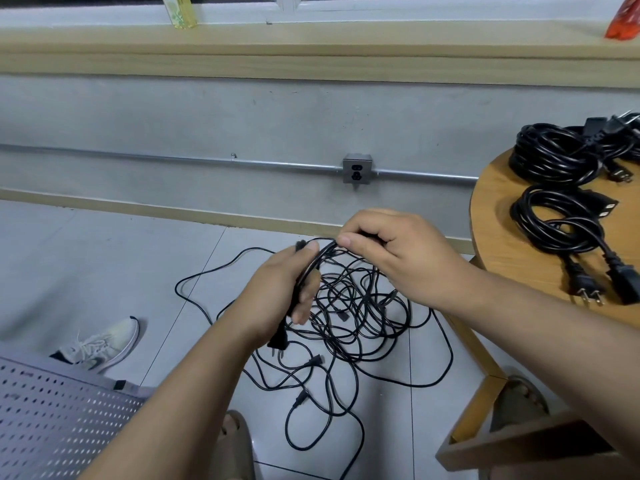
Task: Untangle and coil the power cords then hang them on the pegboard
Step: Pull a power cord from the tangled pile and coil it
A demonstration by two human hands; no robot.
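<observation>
Tangle of black power cords loose on the floor tiles, middle of the scene, below both hands. Left hand with fingers curled round a gathered bunch of strands, plug dangling beneath. Right hand just beside, thumb and fingers pinching the same strands. Coiled cords on the round wooden bench at right. Perforated pegboard lying at near left; wall socket far behind.

Two hands, one tangled pile, three table coils (one cropped), one sneaker
</observation>
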